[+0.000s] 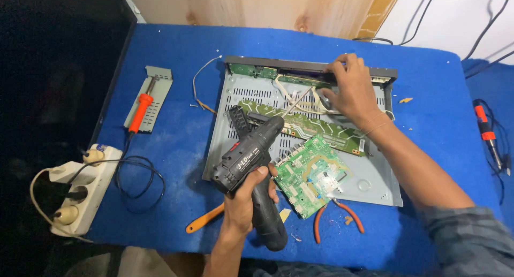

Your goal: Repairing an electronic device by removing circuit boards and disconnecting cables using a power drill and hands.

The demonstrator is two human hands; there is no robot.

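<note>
The left hand (243,199) is wrapped tight around the grip of a black cordless driver (251,164), whose long bit (297,101) slants up toward the far edge of the open metal chassis (375,175), just beside the right hand (348,89). That hand lies curled on the chassis's back panel (300,68), pinching nothing visible. The work seems to call for the bit square on the screw and the panel braced, slowly.

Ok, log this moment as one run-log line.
left hand: grips black cordless drill | right hand: on open grey metal chassis rear edge | drill bit at rear boards | loose green circuit board on chassis
</note>
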